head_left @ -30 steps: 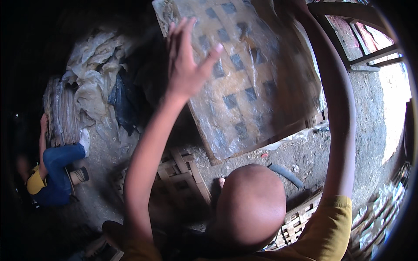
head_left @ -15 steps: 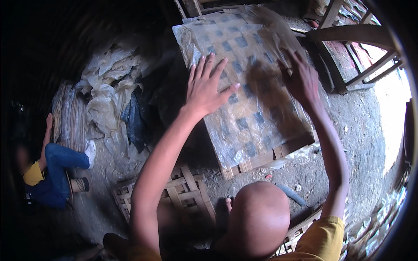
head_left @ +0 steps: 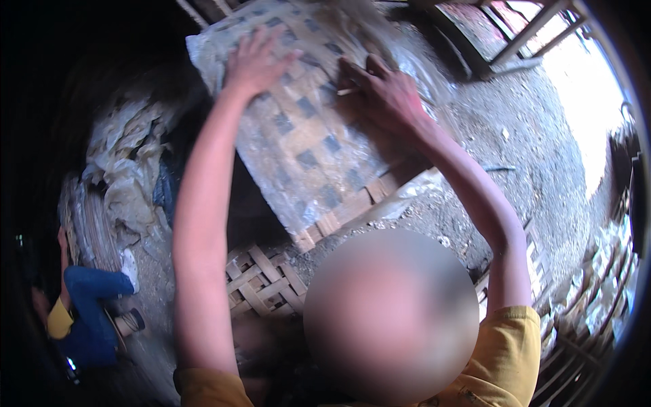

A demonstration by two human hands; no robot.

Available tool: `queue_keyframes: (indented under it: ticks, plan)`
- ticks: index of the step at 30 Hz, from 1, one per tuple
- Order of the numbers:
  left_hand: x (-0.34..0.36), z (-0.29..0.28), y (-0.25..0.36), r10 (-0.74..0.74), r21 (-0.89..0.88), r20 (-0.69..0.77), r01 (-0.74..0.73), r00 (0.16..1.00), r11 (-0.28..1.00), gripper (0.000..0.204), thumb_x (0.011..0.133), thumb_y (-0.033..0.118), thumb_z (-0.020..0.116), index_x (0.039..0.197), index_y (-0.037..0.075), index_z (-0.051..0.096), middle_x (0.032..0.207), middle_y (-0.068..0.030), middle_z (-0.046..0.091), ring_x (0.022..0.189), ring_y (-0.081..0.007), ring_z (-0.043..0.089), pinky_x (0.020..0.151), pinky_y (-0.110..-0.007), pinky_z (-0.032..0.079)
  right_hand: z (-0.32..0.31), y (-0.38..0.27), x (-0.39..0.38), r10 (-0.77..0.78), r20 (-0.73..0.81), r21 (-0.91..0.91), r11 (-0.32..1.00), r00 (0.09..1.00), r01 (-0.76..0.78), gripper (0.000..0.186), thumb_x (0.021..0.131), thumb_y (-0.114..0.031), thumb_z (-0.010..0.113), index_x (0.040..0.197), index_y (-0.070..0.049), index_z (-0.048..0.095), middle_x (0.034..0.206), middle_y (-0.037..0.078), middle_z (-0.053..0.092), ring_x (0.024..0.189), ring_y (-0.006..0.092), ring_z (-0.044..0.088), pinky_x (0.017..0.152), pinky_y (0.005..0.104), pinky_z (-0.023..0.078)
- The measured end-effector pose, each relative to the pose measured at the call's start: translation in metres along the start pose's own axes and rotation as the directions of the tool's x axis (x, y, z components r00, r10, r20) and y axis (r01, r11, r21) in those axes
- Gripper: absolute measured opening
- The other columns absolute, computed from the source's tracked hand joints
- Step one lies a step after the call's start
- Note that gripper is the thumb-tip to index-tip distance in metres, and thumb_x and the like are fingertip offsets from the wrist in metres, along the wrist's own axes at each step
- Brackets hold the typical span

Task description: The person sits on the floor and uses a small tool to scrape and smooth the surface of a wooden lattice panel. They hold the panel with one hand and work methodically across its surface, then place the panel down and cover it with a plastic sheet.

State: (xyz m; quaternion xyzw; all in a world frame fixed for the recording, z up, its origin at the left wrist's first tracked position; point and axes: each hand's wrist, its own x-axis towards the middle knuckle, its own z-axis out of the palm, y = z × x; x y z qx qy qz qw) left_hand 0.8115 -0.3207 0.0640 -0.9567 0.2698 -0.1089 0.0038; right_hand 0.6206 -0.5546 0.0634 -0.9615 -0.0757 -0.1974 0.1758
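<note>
A woven slatted panel [head_left: 308, 160] of tan strips with dark gaps lies ahead of me under a clear, wrinkled plastic sheet [head_left: 271, 178]. My left hand [head_left: 254, 64] rests on the sheet near the panel's far left side, fingers spread, holding nothing. On the right part of the sheet is my right hand [head_left: 388, 95], its fingers bent but apart. A small pale streak shows by its thumb; I cannot tell whether it is a nail or an object. Shadow darkens the sheet beneath this hand.
Another woven lattice [head_left: 266, 281] lies below the panel. At left, crumpled plastic sheeting [head_left: 129, 169] sits by stacked panels [head_left: 91, 220], near a seated person [head_left: 95, 292] in jeans. A wooden frame [head_left: 502, 64] stands far right; slats with plastic [head_left: 583, 325] lie lower right.
The whole view has shifted, so the panel appears farther left and higher. My right hand's fingers have gone from stretched to bent. My left hand stays spread on the sheet.
</note>
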Motion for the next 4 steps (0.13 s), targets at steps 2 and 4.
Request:
queue_keyframes:
  ticks: [2, 4]
  plan:
    - [0.009, 0.001, -0.027, -0.083, -0.019, 0.035, 0.083, 0.996, 0.996, 0.095, 0.089, 0.088, 0.031, 0.164, 0.030, 0.022, 0.172, -0.0058, 0.015, 0.158, -0.0340, 0.013, 0.126, -0.056, 0.013, -0.001, 0.000, -0.005, -0.005, -0.011, -0.034, 0.999, 1.000, 0.005, 0.053, 0.092, -0.029, 0.066, 0.143, -0.022, 0.054, 0.103, 0.014, 0.059, 0.074, 0.0357, 0.067, 0.067, 0.0486, 0.056]
    - [0.018, 0.007, -0.073, -0.180, -0.028, 0.017, 0.180, 0.984, 0.983, 0.100, 0.087, 0.091, 0.030, 0.165, 0.028, 0.020, 0.173, -0.0061, 0.012, 0.158, -0.0341, 0.014, 0.126, -0.055, 0.007, -0.006, -0.003, -0.003, 0.016, 0.012, -0.038, 0.999, 1.000, -0.015, 0.051, 0.092, -0.034, 0.066, 0.139, -0.016, 0.056, 0.105, 0.017, 0.060, 0.080, 0.0369, 0.070, 0.071, 0.0473, 0.059]
